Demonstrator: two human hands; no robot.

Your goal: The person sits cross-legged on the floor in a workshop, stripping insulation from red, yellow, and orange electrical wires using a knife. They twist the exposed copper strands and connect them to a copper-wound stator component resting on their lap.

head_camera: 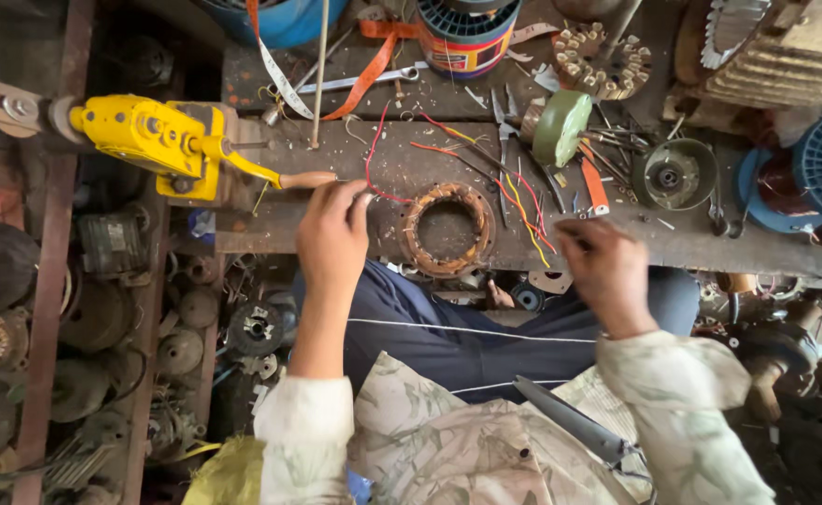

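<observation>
— We're bent over a scarred, dark wooden workbench [411, 168] in a crowded repair shop, with old motor housings and rusty parts heaped on the floor to the left.

— Starting on the left of the bench, we see the yellow hand-cranked winding machine [154, 138], its wooden-handled crank sticking out toward us, probably so it can be turned without shifting our seat.

— Just below that handle is our left hand [332, 236]. The fingers are pinched narrow on the thin red lead wire [371, 154], which loops up across the bench and back down to the winding.

— So the wire is drawn taut, away from the coil?

— It looks that way to us. Just beside that hand sits the round copper-wound stator ring with brown insulation [447, 227], lying flat at the near edge of the bench, right above our knees, where both hands reach it.

— And right of it?

— Loose red and yellow wires [525, 208] fan out from the ring, with a green oval disc [562, 127] behind them among scattered tools. Then our right hand [605, 269], blurred, fingers curled near those leads; we cannot tell whether it grips anything.

— Farther right?

— A round grey metal end cover [677, 174], set aside.
</observation>
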